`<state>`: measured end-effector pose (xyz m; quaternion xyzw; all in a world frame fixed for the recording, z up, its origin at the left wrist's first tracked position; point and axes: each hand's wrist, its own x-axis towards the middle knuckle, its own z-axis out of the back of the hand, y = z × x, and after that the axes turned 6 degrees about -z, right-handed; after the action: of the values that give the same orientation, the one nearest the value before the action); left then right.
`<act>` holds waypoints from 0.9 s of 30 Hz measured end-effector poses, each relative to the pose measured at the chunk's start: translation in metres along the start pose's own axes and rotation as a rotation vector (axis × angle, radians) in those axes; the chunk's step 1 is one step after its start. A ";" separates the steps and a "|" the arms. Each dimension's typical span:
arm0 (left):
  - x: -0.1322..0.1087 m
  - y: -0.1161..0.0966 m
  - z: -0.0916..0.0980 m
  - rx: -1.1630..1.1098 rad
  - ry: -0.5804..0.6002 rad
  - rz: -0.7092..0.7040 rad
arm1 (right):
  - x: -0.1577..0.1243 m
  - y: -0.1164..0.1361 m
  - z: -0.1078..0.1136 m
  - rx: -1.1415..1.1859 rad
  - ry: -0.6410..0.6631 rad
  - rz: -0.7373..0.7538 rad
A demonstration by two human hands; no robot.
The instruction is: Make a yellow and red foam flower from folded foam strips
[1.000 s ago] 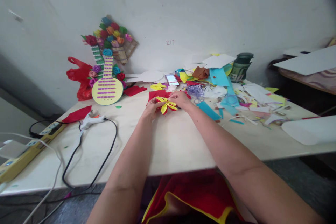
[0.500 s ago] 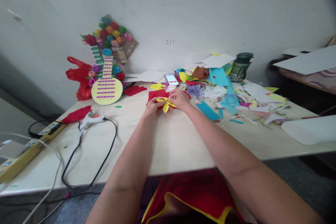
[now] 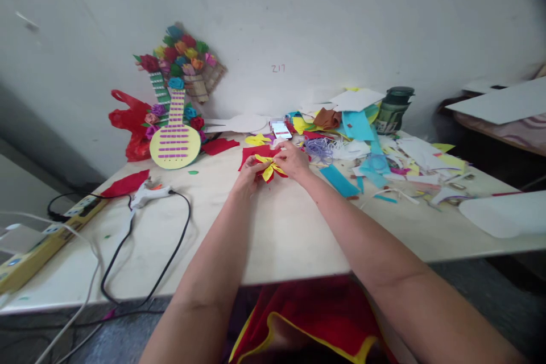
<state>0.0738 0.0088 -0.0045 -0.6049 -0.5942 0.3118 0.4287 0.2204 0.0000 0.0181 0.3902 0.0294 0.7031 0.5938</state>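
Between my hands is a yellow and red paper flower (image 3: 268, 172) with pointed petals. My left hand (image 3: 249, 175) pinches its left side with thumb and fingers. On the far right side, my right hand (image 3: 293, 160) has its fingers closed on the petals. The exact grip of the right fingertips is partly hidden. A piece of red paper (image 3: 252, 153) lies just behind the flower. Past my right hand sits a phone (image 3: 281, 131) with a lit screen.
A white glue gun (image 3: 149, 194) with a black cord lies left, near a yellow power strip (image 3: 53, 242). A paper lute decorated with flowers (image 3: 175, 147) leans at the back left. Paper scraps (image 3: 358, 125), purple string (image 3: 319, 149) and a green jar (image 3: 394, 111) crowd the right.
The flower's yellow petals have shifted slightly in my fingers, with the front petal now turned a little to the left. Both hands keep their hold, and the camera view has moved slightly.
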 end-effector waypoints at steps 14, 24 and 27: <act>-0.001 -0.006 0.008 0.119 0.166 0.035 | 0.004 -0.010 -0.007 0.130 0.100 0.112; -0.002 -0.008 0.006 0.155 0.171 0.038 | 0.001 -0.007 -0.003 0.036 0.076 0.131; -0.002 -0.009 0.006 0.186 0.148 0.050 | 0.001 -0.007 -0.004 0.003 0.069 0.144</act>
<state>0.0642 0.0074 0.0005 -0.5986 -0.5139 0.3307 0.5179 0.2240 0.0042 0.0122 0.3677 0.0230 0.7569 0.5398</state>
